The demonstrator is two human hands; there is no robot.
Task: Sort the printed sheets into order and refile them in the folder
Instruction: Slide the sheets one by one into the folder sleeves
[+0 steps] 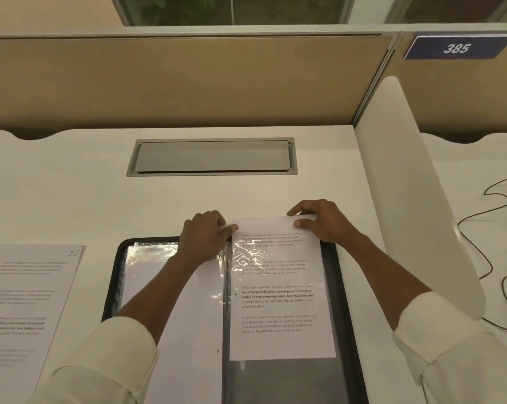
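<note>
Head view: printed sheet (278,301) under crinkled glossy sleeve (247,259)

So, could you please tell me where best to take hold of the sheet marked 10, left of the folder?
Take the sheet marked 10 at its top right corner, coming from the folder side. It lies flat on the desk, its left part runs out of view, and that corner is free; probably lift it first, then pinch.
</note>
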